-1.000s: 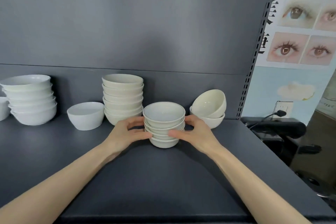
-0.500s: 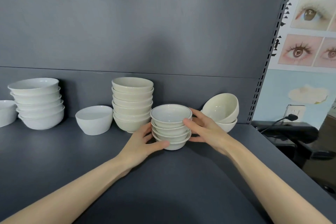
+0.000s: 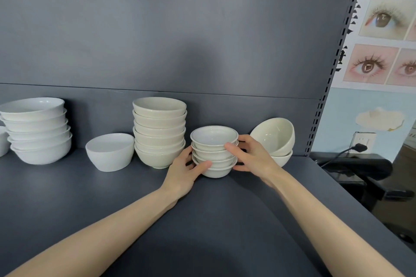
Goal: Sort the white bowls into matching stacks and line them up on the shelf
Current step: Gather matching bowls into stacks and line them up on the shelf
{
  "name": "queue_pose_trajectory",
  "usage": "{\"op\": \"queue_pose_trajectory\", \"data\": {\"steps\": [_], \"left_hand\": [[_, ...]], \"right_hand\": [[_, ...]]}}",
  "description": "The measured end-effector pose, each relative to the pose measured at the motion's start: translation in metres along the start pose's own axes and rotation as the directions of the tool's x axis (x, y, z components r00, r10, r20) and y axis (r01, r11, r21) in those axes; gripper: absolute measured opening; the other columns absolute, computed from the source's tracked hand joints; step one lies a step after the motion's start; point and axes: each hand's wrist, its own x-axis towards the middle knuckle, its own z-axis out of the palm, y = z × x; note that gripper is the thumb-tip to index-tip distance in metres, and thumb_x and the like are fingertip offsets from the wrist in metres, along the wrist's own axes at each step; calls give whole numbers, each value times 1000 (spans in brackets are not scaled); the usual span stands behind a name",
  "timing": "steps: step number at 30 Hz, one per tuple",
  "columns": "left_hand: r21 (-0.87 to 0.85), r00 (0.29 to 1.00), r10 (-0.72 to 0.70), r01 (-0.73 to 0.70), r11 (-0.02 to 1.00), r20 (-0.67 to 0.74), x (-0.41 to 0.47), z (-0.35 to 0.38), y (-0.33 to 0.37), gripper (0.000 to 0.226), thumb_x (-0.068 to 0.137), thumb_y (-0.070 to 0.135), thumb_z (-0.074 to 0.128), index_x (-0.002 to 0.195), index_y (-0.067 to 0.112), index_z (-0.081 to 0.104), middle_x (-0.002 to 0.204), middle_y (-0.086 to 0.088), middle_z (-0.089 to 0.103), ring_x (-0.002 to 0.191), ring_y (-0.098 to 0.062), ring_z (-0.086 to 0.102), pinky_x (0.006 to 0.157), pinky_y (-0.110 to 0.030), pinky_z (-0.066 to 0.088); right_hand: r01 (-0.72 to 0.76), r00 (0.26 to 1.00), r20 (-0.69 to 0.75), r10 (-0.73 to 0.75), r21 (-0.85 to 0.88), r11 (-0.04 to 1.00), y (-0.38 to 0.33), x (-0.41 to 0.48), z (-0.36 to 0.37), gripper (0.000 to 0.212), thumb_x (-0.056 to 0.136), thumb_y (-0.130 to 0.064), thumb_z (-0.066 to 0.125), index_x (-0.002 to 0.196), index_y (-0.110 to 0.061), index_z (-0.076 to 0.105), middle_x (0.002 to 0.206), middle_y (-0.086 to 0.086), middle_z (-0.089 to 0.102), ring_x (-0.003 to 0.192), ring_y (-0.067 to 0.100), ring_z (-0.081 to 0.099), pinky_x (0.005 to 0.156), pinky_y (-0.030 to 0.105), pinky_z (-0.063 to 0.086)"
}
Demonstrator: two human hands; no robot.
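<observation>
Left hand (image 3: 182,173), right hand (image 3: 254,159), fingers (image 3: 231,146) still clasping small bowl stack (image 3: 213,139), slid rearward

Soft, even light is falling from in front, casting a dim patch on the back panel (image 3: 202,58) and a darker shadow across the near shelf (image 3: 67,198). The wide lens is bowing the slotted upright (image 3: 331,78) at the right edge.

A poster of close-up eyes (image 3: 382,40) fills the upper right of the frame. Below it, at the right edge, a black plug (image 3: 359,147) sits in a white wall socket (image 3: 367,139).
</observation>
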Motion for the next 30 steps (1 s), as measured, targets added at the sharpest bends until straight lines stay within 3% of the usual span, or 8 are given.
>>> {"op": "queue_pose_trajectory", "data": {"steps": [6, 10, 12, 15, 19, 24, 27, 30], "left_hand": [[-38, 999, -36, 36, 999, 1, 2, -1, -3, 49, 76, 42, 69, 124, 39, 58, 115, 6, 69, 112, -14, 61, 98, -44, 50], [-140, 996, -79, 73, 987, -39, 5, 2, -7, 33, 90, 19, 64, 108, 45, 59, 110, -6, 69, 98, -14, 62, 88, -34, 56], [-159, 994, -99, 91, 983, -46, 5, 2, -8, 36, 92, 16, 62, 117, 41, 54, 113, -4, 68, 106, -13, 62, 80, -22, 55], [-162, 988, -138, 125, 979, -72, 4, 3, -5, 45, 90, 20, 64, 131, 30, 50, 116, -4, 66, 112, -14, 60, 76, -20, 55], [-108, 965, -186, 168, 980, -185, -3, 4, 2, 34, 86, 19, 69, 116, 16, 53, 95, -9, 66, 93, -19, 65, 71, -27, 57], [13, 977, -202, 204, 979, -74, -20, 26, 20, 15, 84, 19, 70, 90, 10, 60, 80, -9, 66, 72, -18, 68, 65, -29, 58], [68, 984, -168, 163, 984, 64, -18, 52, 30, 17, 84, 24, 71, 96, 14, 64, 92, -5, 69, 85, -18, 69, 75, -25, 55], [100, 967, -191, 176, 979, 169, -6, 83, 29, 51, 82, 27, 73, 128, 14, 52, 126, -4, 59, 110, -12, 60, 91, -21, 47]], "right_hand": [[4, 997, -78, -6, -24, 1000, 4, 5, 3, 51, 83, -42, 69, 124, -19, 52, 126, 3, 57, 113, 22, 60, 83, 35, 58], [4, 994, -106, -5, -15, 1000, 4, 4, 3, 46, 84, -40, 69, 121, -18, 52, 121, 4, 58, 108, 25, 62, 77, 31, 58], [0, 994, -108, -3, -23, 1000, 3, 3, 4, 43, 85, -39, 68, 120, -19, 52, 120, 4, 58, 106, 26, 62, 77, 31, 58], [-7, 996, -93, 3, -41, 999, 0, 1, 3, 35, 86, -39, 67, 114, -25, 53, 119, 5, 58, 106, 26, 63, 78, 33, 58], [-32, 997, -77, 25, -91, 995, -9, -7, -4, 44, 86, -35, 67, 123, -17, 54, 109, 6, 63, 97, 26, 67, 76, 32, 59], [104, 911, -365, -191, -246, 964, -26, -25, -38, 30, 84, -23, 71, 110, -11, 64, 86, 1, 67, 75, 20, 66, 74, 36, 58], [113, 845, -421, -329, -460, 881, -23, -28, -72, 35, 78, -27, 77, 109, -19, 63, 104, 0, 61, 91, 16, 57, 89, 33, 48], [86, 898, -329, -293, -522, 849, -12, -22, -101, 65, 75, -31, 80, 132, -24, 50, 131, 0, 44, 123, 18, 42, 105, 33, 37]]}}
